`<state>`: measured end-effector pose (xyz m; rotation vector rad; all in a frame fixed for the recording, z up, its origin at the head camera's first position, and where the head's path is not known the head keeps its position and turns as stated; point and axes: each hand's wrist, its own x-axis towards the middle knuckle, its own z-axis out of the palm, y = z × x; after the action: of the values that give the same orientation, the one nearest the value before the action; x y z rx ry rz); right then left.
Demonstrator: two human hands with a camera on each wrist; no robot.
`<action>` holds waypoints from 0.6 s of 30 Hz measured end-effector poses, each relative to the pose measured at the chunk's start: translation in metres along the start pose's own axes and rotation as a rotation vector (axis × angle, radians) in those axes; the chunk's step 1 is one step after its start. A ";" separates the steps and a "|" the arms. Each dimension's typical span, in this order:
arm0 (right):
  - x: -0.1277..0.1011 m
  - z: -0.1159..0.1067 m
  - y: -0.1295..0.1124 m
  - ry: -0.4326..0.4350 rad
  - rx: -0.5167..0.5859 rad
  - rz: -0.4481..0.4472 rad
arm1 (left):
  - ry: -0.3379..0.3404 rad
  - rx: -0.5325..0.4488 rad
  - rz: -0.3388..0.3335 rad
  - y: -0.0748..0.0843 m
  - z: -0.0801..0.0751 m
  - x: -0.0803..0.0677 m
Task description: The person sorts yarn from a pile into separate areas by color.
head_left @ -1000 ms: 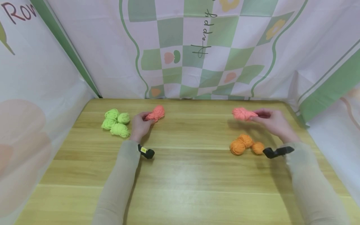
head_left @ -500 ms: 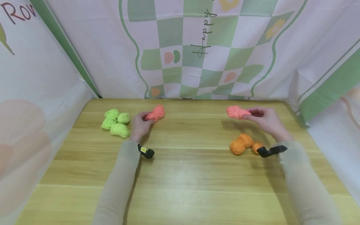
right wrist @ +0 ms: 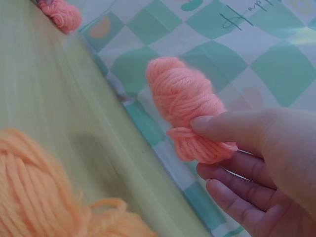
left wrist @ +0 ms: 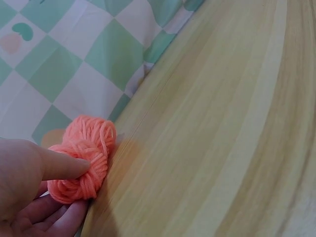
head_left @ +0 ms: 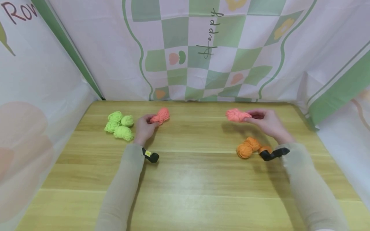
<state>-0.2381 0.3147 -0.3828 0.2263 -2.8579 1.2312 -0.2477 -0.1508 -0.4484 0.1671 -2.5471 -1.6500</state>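
The left hand (head_left: 145, 128) is nearly closed around a coral-pink bundle of wound yarn (head_left: 160, 116); in the left wrist view its thumb presses on the middle of the strands while the other fingers curl beneath. The right hand (head_left: 267, 122) pinches a long coral-pink skein of soft yarn (head_left: 237, 115) near its end; the thumb lies on the wrapped, narrow waist and the fingers bend loosely behind and below, part of the palm showing.

The left arm reaches forward from the near edge, the hand low by the back of the pale wood-grain table (head_left: 185, 179)—whether its bundle touches the wood is hard to tell; the right arm slants inward, its hand raised, a shadow on the boards below the skein. Both arms wear pale beige fabric sleeves (head_left: 121, 183), each with a small black wrist camera (head_left: 151, 156) at the cuff.

Just left of the left hand sit three lime-green yarn bundles (head_left: 115, 123), fuzzy and loosely wound, close together; nearer the person than the right-hand skein lie rounded orange yarn balls (head_left: 245, 150), thick-stranded, one partly hidden by the right wrist's camera. Behind hangs a creased white cloth with green checks (head_left: 199, 57).
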 end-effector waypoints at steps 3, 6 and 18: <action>0.002 0.002 -0.004 -0.009 0.009 -0.005 | 0.003 -0.004 0.005 -0.001 0.000 0.001; 0.003 0.005 -0.007 -0.014 0.019 -0.007 | 0.002 -0.006 0.005 0.000 0.000 0.000; 0.004 0.015 -0.020 -0.042 0.084 -0.069 | 0.004 0.000 -0.002 0.001 0.000 0.000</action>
<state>-0.2384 0.2893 -0.3785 0.3537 -2.8097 1.3503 -0.2477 -0.1504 -0.4480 0.1719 -2.5455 -1.6482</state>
